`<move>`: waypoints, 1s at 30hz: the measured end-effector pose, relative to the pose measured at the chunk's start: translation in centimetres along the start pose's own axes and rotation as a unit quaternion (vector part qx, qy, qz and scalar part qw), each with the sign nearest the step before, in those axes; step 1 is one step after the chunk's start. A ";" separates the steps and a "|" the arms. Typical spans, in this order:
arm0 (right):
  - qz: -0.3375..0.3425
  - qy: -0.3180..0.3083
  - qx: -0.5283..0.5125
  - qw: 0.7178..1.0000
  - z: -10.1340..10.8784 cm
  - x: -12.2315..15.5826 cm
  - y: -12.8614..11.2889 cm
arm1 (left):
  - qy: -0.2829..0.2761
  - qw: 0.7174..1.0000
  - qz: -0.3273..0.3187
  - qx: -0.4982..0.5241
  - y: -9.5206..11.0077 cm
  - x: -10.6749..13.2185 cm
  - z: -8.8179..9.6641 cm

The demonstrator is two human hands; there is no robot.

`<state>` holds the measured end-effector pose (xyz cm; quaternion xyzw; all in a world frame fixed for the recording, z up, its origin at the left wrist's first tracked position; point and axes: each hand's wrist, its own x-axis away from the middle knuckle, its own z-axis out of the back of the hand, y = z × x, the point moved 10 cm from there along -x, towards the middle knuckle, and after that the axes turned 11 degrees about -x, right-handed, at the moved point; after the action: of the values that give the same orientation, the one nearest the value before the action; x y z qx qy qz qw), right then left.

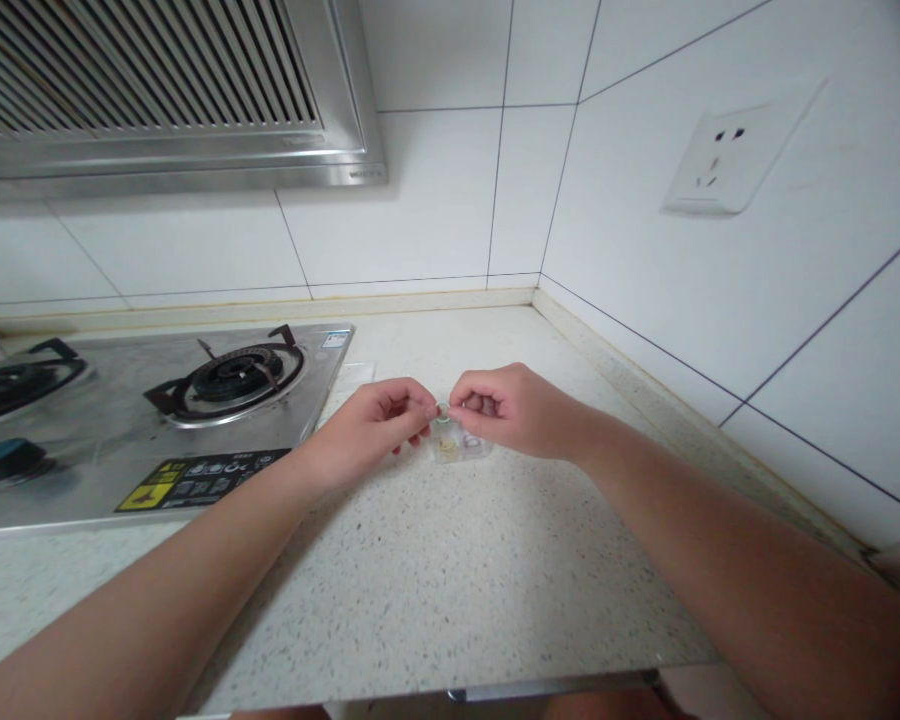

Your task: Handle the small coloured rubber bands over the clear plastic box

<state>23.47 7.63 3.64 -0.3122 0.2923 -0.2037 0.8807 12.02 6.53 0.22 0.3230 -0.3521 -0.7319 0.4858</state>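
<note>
Both hands meet over the speckled counter (450, 570), fingertips a short gap apart. Between them is a thin pale-green ring (443, 418), too small to tell its exact kind. My left hand (390, 415) pinches its left side with thumb and forefinger, the other fingers loosely curled. My right hand (506, 405) pinches the right side, its fingers folded in. Directly beneath them lies a small clear plastic box (461, 457), partly hidden by the hands. Yellowish and purplish ring-like bits show inside it.
To the left, a steel gas stove (195, 440) is set into the counter, with a black burner (240, 375) and a knob (11, 460). A clear flat piece (358, 374) lies by its right edge. A range hood (195, 160) hangs above. Tiled walls meet behind, with a socket (720, 160).
</note>
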 end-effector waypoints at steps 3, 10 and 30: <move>-0.003 0.005 -0.013 1.000 0.0 0.0 0.1 | 0.002 1.000 -0.004 0.004 0.1 0.0 0.1; 0.007 0.016 -0.042 0.999 0.1 -0.1 0.3 | 0.012 1.000 -0.015 -0.004 0.5 0.1 0.2; -0.003 0.050 -0.080 0.996 0.7 -0.1 0.3 | 0.014 0.999 -0.027 -0.013 1.0 0.2 0.3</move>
<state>23.93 8.20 3.90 -0.3723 0.3499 -0.1978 0.8365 12.16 6.17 1.19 0.3361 -0.3270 -0.7448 0.4748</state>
